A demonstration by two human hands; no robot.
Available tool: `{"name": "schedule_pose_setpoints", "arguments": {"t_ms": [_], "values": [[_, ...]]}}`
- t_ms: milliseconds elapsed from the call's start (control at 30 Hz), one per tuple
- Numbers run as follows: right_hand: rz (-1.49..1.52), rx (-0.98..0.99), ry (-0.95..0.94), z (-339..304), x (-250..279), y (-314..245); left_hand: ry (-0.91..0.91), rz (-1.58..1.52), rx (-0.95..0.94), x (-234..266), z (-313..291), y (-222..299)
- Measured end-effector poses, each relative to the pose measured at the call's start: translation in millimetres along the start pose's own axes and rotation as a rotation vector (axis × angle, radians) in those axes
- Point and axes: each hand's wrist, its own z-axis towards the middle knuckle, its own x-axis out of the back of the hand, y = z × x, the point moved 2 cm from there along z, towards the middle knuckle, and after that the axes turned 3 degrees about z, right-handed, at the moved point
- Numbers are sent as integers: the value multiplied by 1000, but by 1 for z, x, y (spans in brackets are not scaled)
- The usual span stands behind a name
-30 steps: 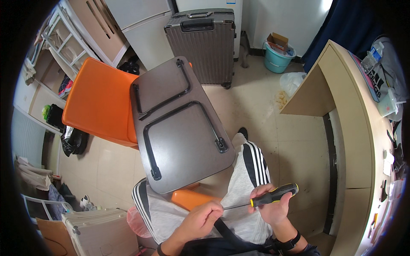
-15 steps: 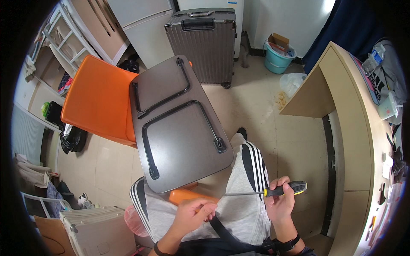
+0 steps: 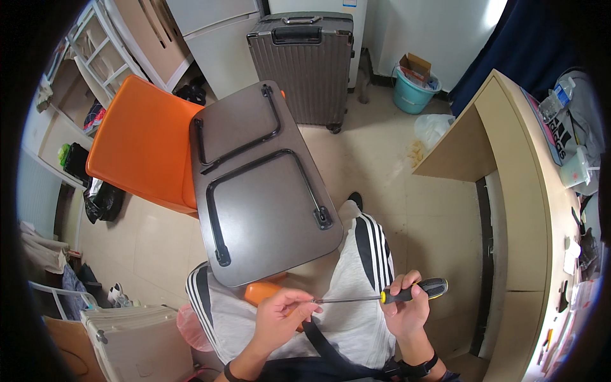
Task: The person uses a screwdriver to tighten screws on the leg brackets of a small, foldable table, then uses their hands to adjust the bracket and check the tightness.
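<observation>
A screwdriver (image 3: 353,299) with a black and yellow handle lies across my lap area, its metal shaft running leftward. My right hand (image 3: 405,309) is closed around the handle. At the tip of the shaft, my left hand (image 3: 280,321) pinches its thumb and fingers together; anything small between them is too tiny to make out. In front of my knees, a dark folding table (image 3: 270,213) rests underside up, partly on an orange chair (image 3: 143,143). Its black tube legs (image 3: 214,207) are folded flat against the board.
A grey suitcase (image 3: 305,79) stands beyond the table, near a blue bucket (image 3: 415,95) holding a box. On the right runs a wooden desk (image 3: 519,165) with things on top. A white case (image 3: 143,347) and black bags (image 3: 104,204) sit to the left.
The screwdriver and my right hand have shifted a little left and down. My left fingers now meet at the shaft's tip. The view has turned slightly.
</observation>
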Motion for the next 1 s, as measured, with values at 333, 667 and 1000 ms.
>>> {"name": "schedule_pose_setpoints", "arguments": {"t_ms": [333, 667, 1000], "values": [[-24, -36, -71, -1, 2, 2, -45, 412, -138, -1, 3, 7], [-31, -57, 33, 0, 5, 2, -44, 391, -133, 9, 3, 14], [-136, -81, -54, 3, -8, 7, -169, 477, -143, 31, 1, 15]]}}
